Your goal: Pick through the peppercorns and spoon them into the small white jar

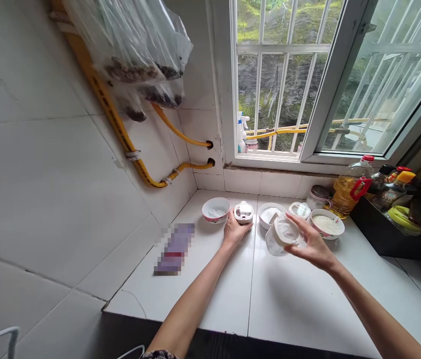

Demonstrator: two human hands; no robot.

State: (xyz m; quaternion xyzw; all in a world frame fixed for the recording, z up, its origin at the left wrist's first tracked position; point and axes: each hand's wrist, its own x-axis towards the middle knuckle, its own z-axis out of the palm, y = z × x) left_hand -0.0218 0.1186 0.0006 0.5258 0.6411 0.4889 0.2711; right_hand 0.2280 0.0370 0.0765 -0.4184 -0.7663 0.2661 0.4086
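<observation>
My left hand point(236, 232) has its fingers around a small white container point(243, 213) that stands on the counter. Lifted above the counter, a clear plastic jar point(278, 242) is gripped by my right hand point(313, 244); it is tilted, and its round top faces me. A white bowl point(215, 218) with a little white matter in it stands to the left of my left hand. Partly behind the jar is a second bowl point(263, 209), holding white powder. A clear lid point(300, 209) lies beyond my right fingers. A third bowl point(333, 233), holding pale grains or powder, sits to the right.
A blurred purple packet point(175, 249) lies at the left. An oil bottle point(345, 192), a dark-lidded jar point(318, 197) and a black condiment box point(370, 229) stand at the back right. Yellow pipes point(139, 167) and plastic bags point(143, 45) are on the left wall.
</observation>
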